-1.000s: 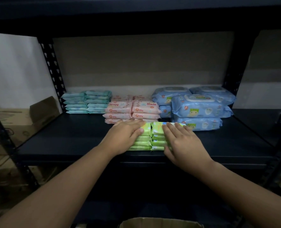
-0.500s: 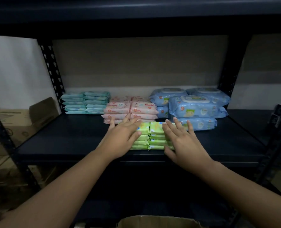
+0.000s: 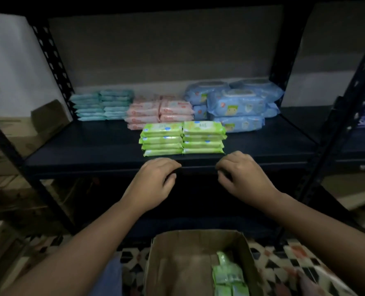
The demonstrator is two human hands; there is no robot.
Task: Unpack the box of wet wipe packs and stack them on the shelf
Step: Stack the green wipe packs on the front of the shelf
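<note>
My green wet wipe packs (image 3: 182,138) sit in two adjoining stacks on the shelf (image 3: 91,146). More packs (image 3: 228,276) remain in the box (image 3: 177,253). My left hand (image 3: 153,184) and right hand (image 3: 243,178) hover empty, fingers loosely curled.

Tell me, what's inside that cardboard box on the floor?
The cardboard box holds green wet wipe packs bunched against its right side; the left part shows bare cardboard. How many packs there are, or what lies beneath them, cannot be seen, since the picture cuts off the box's bottom.
</note>
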